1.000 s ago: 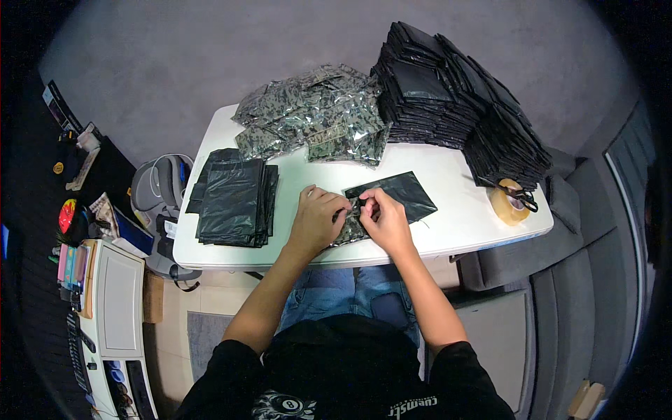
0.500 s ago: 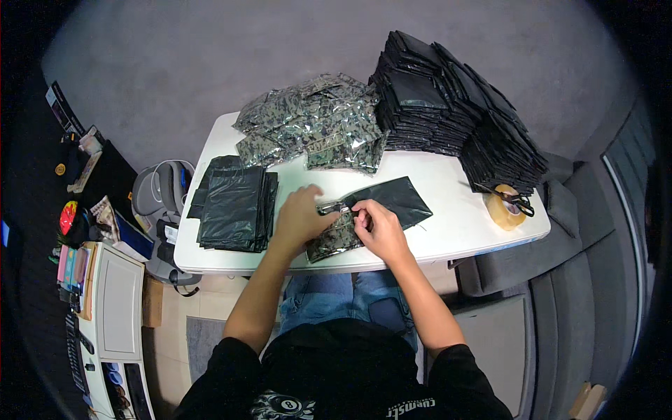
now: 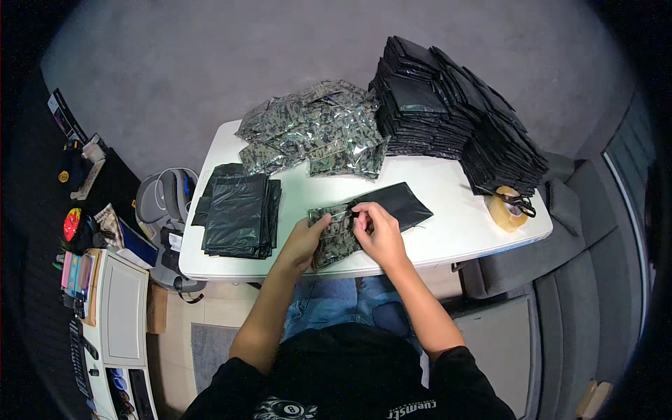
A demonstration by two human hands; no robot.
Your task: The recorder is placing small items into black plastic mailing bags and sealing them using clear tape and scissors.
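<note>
A camouflage-patterned clear packet (image 3: 337,236) lies near the front edge of the white table (image 3: 448,210), its far end tucked into the mouth of a black plastic bag (image 3: 399,203). My left hand (image 3: 308,241) grips the packet's near left side. My right hand (image 3: 376,229) pinches the bag's opening over the packet. Behind them sits a heap of several more camouflage packets (image 3: 315,129).
A flat stack of black bags (image 3: 238,213) lies at the table's left. Tall piles of filled black bags (image 3: 455,112) fill the back right corner. A tape roll with scissors on it (image 3: 507,206) sits at the right edge. Cluttered shelves stand to the left.
The packet has slid further into the black bag. Both hands moved slightly along it while holding on.
</note>
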